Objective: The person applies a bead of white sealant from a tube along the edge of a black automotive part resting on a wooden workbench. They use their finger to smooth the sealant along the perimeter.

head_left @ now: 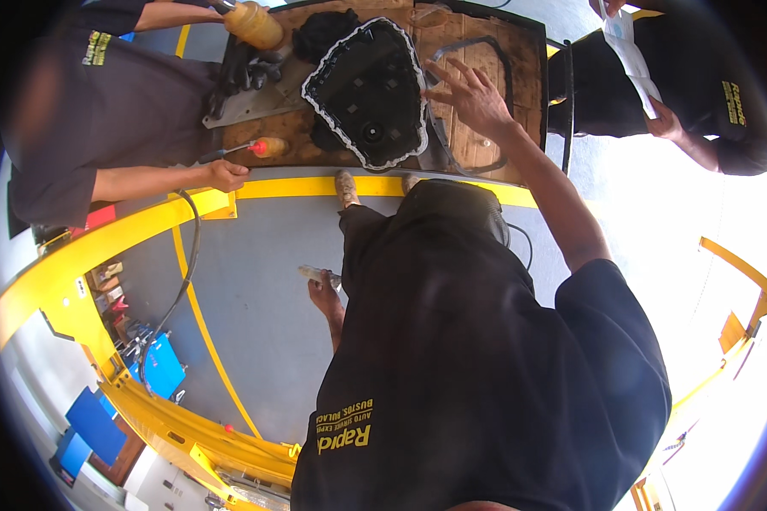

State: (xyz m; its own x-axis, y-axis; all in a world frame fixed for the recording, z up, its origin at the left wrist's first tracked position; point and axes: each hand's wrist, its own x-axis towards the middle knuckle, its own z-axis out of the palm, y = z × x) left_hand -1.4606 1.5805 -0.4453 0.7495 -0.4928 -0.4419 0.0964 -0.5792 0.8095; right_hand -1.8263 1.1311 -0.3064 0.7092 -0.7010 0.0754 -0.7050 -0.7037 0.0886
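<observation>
A black oil pan [375, 94] lies on a worn wooden tabletop [464, 25], with a light grey bead of what looks like sealant along its rim. At the pan's right edge is my right hand [473, 100], its fingers spread; whether a fingertip touches the rim I cannot tell. A dark ring-shaped gasket [507, 72] lies on the wood behind and beside that hand. Lower down, beside my left thigh, my left hand [324, 294] is closed around a small pale, partly see-through tube-like thing [314, 273]. Its exact kind does not show.
On the left a co-worker's hand [228, 175] is near a tool with a red and amber handle [268, 147]; an amber bottle [253, 25] is above. Another person on the right holds a paper sheet [631, 60]. Yellow steel beams [85, 255] and a black hose [192, 264] stand left.
</observation>
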